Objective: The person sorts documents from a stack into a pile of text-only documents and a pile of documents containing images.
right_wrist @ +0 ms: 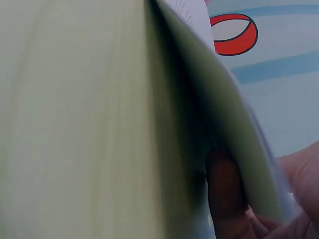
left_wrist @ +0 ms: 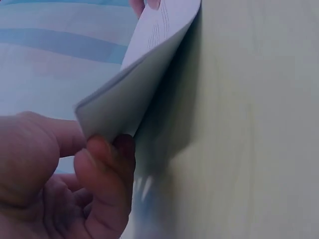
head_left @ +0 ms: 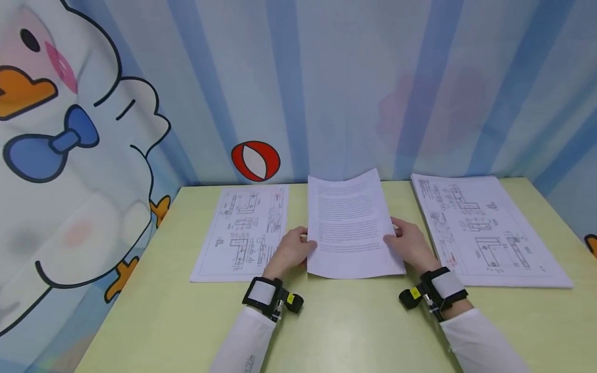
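Note:
A thin sheaf of white paper (head_left: 347,223) with lines of printed text is held between both hands, its side edges curving up from the table. My left hand (head_left: 292,249) pinches the left edge, thumb on the printed face; in the left wrist view the fingers (left_wrist: 102,149) are bent beneath the sheaf (left_wrist: 124,97). At the right edge my right hand (head_left: 410,244) pinches the paper in the same way. The right wrist view shows a finger (right_wrist: 224,189) under the lifted sheaf (right_wrist: 239,134), with a dark shadow below it.
Left of the hands lies a technical drawing sheet (head_left: 252,228), partly behind the left hand. A thicker stack of drawings (head_left: 489,228) lies on the right. Both rest on a pale yellow table (head_left: 345,326), backed by a striped cartoon curtain (head_left: 345,88).

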`<act>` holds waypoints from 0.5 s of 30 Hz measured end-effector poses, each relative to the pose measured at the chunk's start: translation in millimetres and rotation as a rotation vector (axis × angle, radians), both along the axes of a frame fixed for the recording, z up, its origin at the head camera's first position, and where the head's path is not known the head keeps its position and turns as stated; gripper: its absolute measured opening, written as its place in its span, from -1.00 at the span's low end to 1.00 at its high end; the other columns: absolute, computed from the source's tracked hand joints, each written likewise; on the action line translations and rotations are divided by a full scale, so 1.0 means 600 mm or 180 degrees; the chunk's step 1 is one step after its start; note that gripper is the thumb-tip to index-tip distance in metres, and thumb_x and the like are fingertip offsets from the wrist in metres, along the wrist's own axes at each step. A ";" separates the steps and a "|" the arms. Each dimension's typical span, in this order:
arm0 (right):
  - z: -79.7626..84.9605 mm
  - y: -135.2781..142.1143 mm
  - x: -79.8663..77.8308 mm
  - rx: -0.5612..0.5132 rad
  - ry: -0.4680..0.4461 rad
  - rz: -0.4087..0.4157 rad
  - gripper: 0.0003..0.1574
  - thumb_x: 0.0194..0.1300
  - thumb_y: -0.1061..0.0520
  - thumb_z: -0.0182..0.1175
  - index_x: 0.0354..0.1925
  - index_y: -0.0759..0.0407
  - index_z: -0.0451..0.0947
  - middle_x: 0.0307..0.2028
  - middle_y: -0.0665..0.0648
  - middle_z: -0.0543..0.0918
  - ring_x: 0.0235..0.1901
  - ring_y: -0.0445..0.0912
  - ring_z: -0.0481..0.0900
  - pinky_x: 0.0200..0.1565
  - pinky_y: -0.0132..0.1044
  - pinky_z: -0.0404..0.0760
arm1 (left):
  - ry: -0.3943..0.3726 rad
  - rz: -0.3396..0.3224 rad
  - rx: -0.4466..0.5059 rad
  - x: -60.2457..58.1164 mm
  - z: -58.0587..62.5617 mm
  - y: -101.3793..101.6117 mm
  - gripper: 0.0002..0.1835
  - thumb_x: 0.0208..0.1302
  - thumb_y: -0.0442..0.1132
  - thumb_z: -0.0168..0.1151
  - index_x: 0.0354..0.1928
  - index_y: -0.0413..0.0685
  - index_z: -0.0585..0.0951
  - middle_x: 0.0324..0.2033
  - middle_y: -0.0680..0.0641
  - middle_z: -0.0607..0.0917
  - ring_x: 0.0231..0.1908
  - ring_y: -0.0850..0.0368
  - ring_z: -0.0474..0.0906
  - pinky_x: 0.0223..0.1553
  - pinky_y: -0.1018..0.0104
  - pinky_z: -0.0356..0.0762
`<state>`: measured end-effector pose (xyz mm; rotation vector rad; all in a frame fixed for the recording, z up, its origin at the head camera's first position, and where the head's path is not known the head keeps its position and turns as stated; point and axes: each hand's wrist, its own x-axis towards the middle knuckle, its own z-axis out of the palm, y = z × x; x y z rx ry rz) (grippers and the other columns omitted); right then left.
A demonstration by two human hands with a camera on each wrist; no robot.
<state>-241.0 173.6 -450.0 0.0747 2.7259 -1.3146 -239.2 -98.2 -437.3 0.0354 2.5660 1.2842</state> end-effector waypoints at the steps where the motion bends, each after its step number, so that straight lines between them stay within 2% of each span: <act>1: 0.001 0.001 0.000 0.0071 0.0014 -0.0004 -0.26 0.28 0.16 0.05 0.36 0.34 0.12 -0.16 0.38 0.56 -0.30 0.04 0.51 -0.41 -0.32 0.44 | -0.0003 0.0002 -0.0013 0.001 -0.001 -0.001 -0.57 0.24 -0.22 0.08 0.15 -0.19 0.43 -0.43 -0.10 0.62 -0.75 0.18 0.38 -0.72 0.41 0.32; 4: 0.004 0.006 0.002 0.0270 0.0078 0.0049 -0.22 0.24 0.15 0.11 0.35 0.40 0.12 -0.23 0.36 0.54 -0.36 0.04 0.48 -0.45 -0.31 0.40 | 0.0001 0.0013 -0.0041 0.004 -0.004 0.001 -0.52 0.21 -0.21 0.12 0.18 -0.18 0.40 -0.50 -0.07 0.59 -0.77 0.18 0.37 -0.74 0.41 0.30; 9: 0.005 0.019 0.003 0.0502 0.0137 0.0176 -0.19 0.20 0.15 0.17 0.31 0.47 0.15 -0.24 0.37 0.54 -0.37 0.04 0.47 -0.43 -0.28 0.41 | 0.0060 -0.0002 -0.0115 0.006 -0.006 0.006 -0.47 0.17 -0.22 0.18 0.21 -0.18 0.40 -0.63 -0.02 0.56 -0.81 0.18 0.36 -0.78 0.42 0.26; 13: 0.010 0.024 0.006 0.0566 0.0140 0.0249 -0.20 0.16 0.15 0.20 0.28 0.49 0.21 -0.20 0.41 0.56 -0.35 0.06 0.50 -0.40 -0.25 0.45 | 0.0148 0.0029 -0.0253 0.005 -0.005 0.006 -0.49 0.14 -0.19 0.21 0.17 -0.17 0.48 -0.59 -0.07 0.63 -0.77 0.19 0.39 -0.74 0.42 0.29; 15: 0.016 0.026 0.010 0.0581 0.0122 0.0252 -0.21 0.13 0.14 0.22 0.26 0.49 0.24 -0.14 0.44 0.57 -0.35 0.05 0.54 -0.39 -0.24 0.48 | 0.0245 0.0106 -0.0388 0.005 -0.004 0.003 -0.49 0.15 -0.14 0.21 0.16 -0.16 0.50 -0.46 -0.11 0.66 -0.71 0.18 0.40 -0.69 0.41 0.29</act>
